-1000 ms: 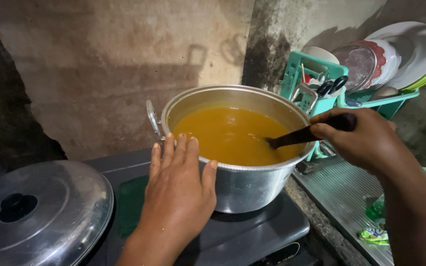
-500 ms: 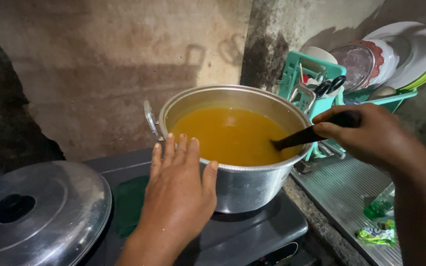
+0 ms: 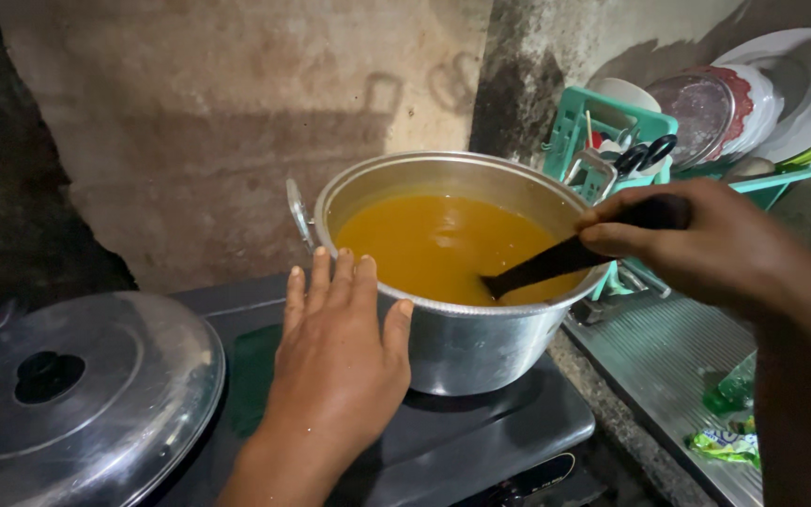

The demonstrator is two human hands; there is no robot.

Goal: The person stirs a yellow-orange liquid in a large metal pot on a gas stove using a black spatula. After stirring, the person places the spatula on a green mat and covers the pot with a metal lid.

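On the stove top, left to right:

Lid (image 3: 77, 394): domed metal, black knob, set down flat at the far left; its left edge is cut off by the frame.

Stove (image 3: 481, 441): dark, flat surface; a green patch shows beside the wrist, its nature unclear.

Left hand (image 3: 340, 361): flat and spread, fingers together, fingertips touching the near wall of the pot just under the rim; it grasps nothing, only steadies.

Pot (image 3: 462, 343): large, bright metal, upright on the stove, one side handle visible at left. Filled well up with an orange-yellow soup (image 3: 424, 244).

Spoon (image 3: 546, 268): dark handle slanting down into the soup; the bowl end is submerged and cannot be seen.

Right hand (image 3: 696, 244): closed around the upper end of the spoon handle, over the pot's right rim.

Step in hand, as judged: stirring, with the pot braced. A further stroke calls for a steady left hand and a slow sweep, since the soup stands near the rim.

Dish rack (image 3: 612, 131): green, behind the pot, with plates (image 3: 781, 94) and scissors; contents crowded and hard to sort. The worktop at right is dim, and a green wrapper on it is partly cut off.
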